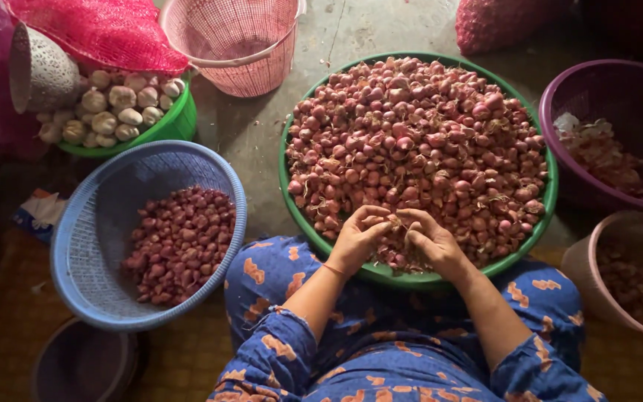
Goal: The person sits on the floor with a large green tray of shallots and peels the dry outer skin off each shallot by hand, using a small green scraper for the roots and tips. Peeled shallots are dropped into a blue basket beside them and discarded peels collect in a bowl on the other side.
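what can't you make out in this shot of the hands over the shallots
Head view only:
- What the left hand and right hand pinch: fingers cover it.
- Near rim of the green basin: hidden by the hands and wrists.
- Beige tub contents: dark, cut by the right edge.
- Garlic bowl: partly under a red mesh sack.
- Pink basket: cut by the top edge.

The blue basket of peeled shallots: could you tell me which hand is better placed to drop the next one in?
Probably the left hand: the blue basket lies on that side, while the right hand would have to cross over.
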